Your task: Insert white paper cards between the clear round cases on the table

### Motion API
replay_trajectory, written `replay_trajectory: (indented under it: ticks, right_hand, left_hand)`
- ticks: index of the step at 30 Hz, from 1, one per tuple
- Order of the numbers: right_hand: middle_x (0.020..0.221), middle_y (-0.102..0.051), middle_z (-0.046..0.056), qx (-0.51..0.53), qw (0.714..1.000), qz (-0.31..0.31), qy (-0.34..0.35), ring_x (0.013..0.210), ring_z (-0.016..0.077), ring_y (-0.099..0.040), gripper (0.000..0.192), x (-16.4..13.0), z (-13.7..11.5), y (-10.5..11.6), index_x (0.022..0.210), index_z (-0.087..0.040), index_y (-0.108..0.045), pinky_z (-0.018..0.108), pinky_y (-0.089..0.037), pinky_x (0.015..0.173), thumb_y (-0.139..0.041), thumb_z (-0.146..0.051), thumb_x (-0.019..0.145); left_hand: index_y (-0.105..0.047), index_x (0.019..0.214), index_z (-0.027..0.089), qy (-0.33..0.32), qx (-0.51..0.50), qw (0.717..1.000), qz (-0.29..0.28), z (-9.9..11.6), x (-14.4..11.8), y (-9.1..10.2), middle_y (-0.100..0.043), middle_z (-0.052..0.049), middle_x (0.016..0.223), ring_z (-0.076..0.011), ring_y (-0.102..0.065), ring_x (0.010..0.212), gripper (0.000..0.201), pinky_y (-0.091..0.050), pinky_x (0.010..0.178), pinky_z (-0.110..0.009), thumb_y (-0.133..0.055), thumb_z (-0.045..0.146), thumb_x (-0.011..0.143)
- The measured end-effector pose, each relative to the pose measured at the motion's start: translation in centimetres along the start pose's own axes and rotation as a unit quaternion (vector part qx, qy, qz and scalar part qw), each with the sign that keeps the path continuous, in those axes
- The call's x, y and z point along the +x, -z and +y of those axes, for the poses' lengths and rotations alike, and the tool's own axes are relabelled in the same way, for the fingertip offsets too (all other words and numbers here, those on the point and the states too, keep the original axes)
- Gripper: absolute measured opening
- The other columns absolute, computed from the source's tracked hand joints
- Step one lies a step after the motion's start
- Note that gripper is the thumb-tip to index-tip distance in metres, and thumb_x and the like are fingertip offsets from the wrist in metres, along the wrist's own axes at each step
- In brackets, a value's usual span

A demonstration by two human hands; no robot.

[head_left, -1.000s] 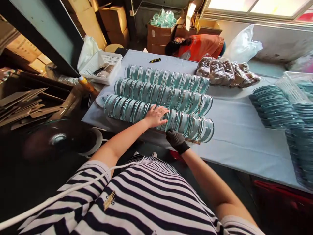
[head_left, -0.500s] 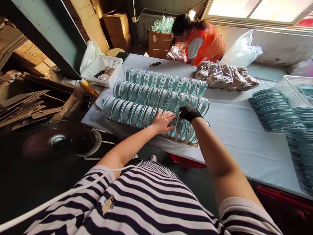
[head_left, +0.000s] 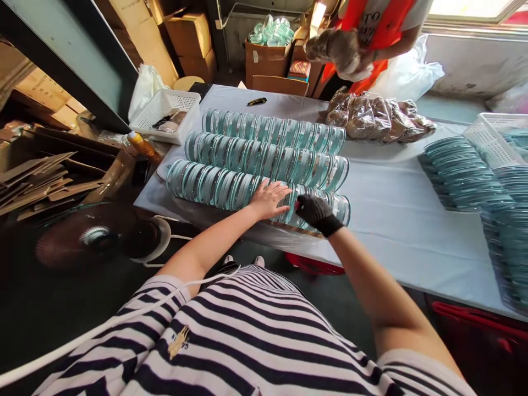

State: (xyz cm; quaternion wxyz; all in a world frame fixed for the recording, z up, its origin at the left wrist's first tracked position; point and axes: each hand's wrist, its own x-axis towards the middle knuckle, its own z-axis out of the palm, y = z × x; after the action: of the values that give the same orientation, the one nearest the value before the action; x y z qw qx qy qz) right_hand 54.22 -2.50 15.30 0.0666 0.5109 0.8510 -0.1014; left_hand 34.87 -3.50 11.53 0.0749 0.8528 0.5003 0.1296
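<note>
Three rows of teal, ring-shaped pieces with shiny clear edges stand packed on edge on the table: a back row [head_left: 272, 129], a middle row [head_left: 264, 157] and a front row [head_left: 210, 184]. My left hand [head_left: 269, 199] is bare and lies on the front row, fingers spread. Just to its right, my right hand [head_left: 315, 212], in a black glove, is closed over the same row, its fingers curled. Whatever its fingertips may hold is hidden. Beneath the front row, the edge of a brown board shows along the table's near side.
A co-worker in an orange vest [head_left: 371, 33] holds a bagged bundle [head_left: 340, 52] across the table. Brown bagged bundles [head_left: 371, 115] lie at the back right, teal stacks [head_left: 466, 170] farther right. A white basket [head_left: 181, 104] and a cutter [head_left: 257, 102] are at the back left; a fan [head_left: 94, 236] stands left.
My right hand has moved slightly down and toward me over the front row. My left hand stays on that row. The co-worker has straightened up, lifting a bagged bundle.
</note>
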Motion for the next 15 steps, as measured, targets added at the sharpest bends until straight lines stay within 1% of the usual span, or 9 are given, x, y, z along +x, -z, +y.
replay_trajectory:
  ticks: [2, 5, 7, 8, 10, 12, 13, 14, 15]
  right_hand:
    - [0.109, -0.069, 0.013, 0.016, 1.0, -0.006, 0.013, 0.092, 0.0217, -0.066, 0.031, -2.7, -1.0, -3.9, 0.109, -0.017, -0.07, 0.027, -0.045, 0.073, -0.046, -0.023, 0.09]
    - [0.118, -0.068, 0.014, 0.016, 1.0, -0.006, -0.018, 0.096, 0.0237, -0.066, 0.034, -5.2, -2.6, -9.4, 0.116, -0.019, -0.069, 0.03, -0.047, 0.076, -0.044, -0.022, 0.093]
    - [0.116, -0.069, 0.014, 0.023, 0.999, 0.007, -0.035, 0.099, 0.0254, -0.066, 0.034, -5.9, -3.0, -11.2, 0.114, -0.02, -0.07, 0.032, -0.048, 0.08, -0.044, -0.022, 0.094]
    - [0.113, -0.07, 0.013, 0.032, 0.999, 0.017, -0.035, 0.099, 0.0257, -0.066, 0.033, -6.0, -2.9, -11.2, 0.112, -0.02, -0.071, 0.032, -0.048, 0.081, -0.044, -0.023, 0.094]
    - [0.109, -0.072, 0.011, 0.053, 0.997, 0.053, -0.033, 0.097, 0.0245, -0.067, 0.033, -5.9, -1.7, -9.4, 0.11, -0.021, -0.072, 0.031, -0.048, 0.081, -0.044, -0.028, 0.095]
    - [0.11, -0.071, 0.011, 0.052, 0.99, 0.109, -0.074, 0.099, 0.0233, -0.066, 0.036, -5.0, 0.5, -5.7, 0.115, -0.021, -0.07, 0.029, -0.048, 0.082, -0.042, -0.03, 0.095]
    - [0.113, -0.07, 0.012, 0.039, 0.982, 0.137, -0.125, 0.102, 0.0236, -0.065, 0.037, -4.2, 1.9, -3.6, 0.118, -0.02, -0.068, 0.03, -0.047, 0.083, -0.041, -0.03, 0.095]
    - [0.114, -0.07, 0.012, 0.022, 0.976, 0.139, -0.164, 0.104, 0.0244, -0.064, 0.038, -3.1, 3.3, -1.5, 0.121, -0.021, -0.067, 0.03, -0.047, 0.083, -0.043, -0.031, 0.094]
    - [0.113, -0.07, 0.012, 0.009, 0.978, 0.107, -0.178, 0.104, 0.0249, -0.064, 0.038, -1.7, 4.6, 0.3, 0.123, -0.021, -0.066, 0.03, -0.047, 0.083, -0.047, -0.033, 0.092]
  left_hand:
    - [-0.044, 0.145, 0.032, -0.003, 0.002, 1.0, -0.002, 0.0, -0.1, 0.1, -0.048, -0.002, 0.15, -0.0259, -0.033, 0.145, 0.058, -0.011, 0.123, -0.052, -0.045, 0.054, 0.092]
    - [-0.044, 0.146, 0.031, -0.001, 0.004, 1.0, -0.01, 0.0, -0.3, 0.4, -0.047, -0.003, 0.15, -0.0268, -0.032, 0.145, 0.058, -0.011, 0.123, -0.053, -0.046, 0.053, 0.092]
    - [-0.044, 0.146, 0.03, 0.007, 0.002, 1.0, -0.015, 0.2, -0.5, 0.7, -0.047, -0.004, 0.151, -0.0276, -0.031, 0.146, 0.058, -0.011, 0.123, -0.054, -0.048, 0.051, 0.092]
    - [-0.045, 0.145, 0.029, 0.009, 0.001, 1.0, -0.015, 0.4, -0.5, 0.8, -0.046, -0.005, 0.151, -0.0279, -0.03, 0.146, 0.057, -0.011, 0.122, -0.054, -0.048, 0.049, 0.092]
    - [-0.044, 0.146, 0.027, 0.002, -0.002, 1.0, -0.009, 1.2, -0.3, 1.0, -0.043, -0.006, 0.153, -0.0277, -0.027, 0.148, 0.056, -0.011, 0.122, -0.055, -0.048, 0.044, 0.093]
    - [-0.042, 0.147, 0.025, -0.024, -0.007, 1.0, -0.001, 2.4, 0.3, 0.9, -0.04, -0.006, 0.156, -0.0266, -0.023, 0.149, 0.056, -0.009, 0.123, -0.054, -0.047, 0.042, 0.094]
    - [-0.041, 0.148, 0.025, -0.039, -0.01, 0.999, 0.0, 3.0, 0.8, 0.8, -0.038, -0.006, 0.157, -0.0261, -0.021, 0.15, 0.057, -0.008, 0.123, -0.053, -0.046, 0.042, 0.094]
    - [-0.039, 0.149, 0.025, -0.05, -0.014, 0.999, -0.004, 3.7, 1.2, 0.5, -0.037, -0.006, 0.157, -0.026, -0.021, 0.15, 0.058, -0.008, 0.123, -0.053, -0.045, 0.043, 0.094]
    - [-0.038, 0.15, 0.025, -0.057, -0.015, 0.998, -0.011, 4.2, 1.7, 0.3, -0.037, -0.005, 0.157, -0.026, -0.022, 0.15, 0.059, -0.009, 0.123, -0.053, -0.045, 0.045, 0.094]
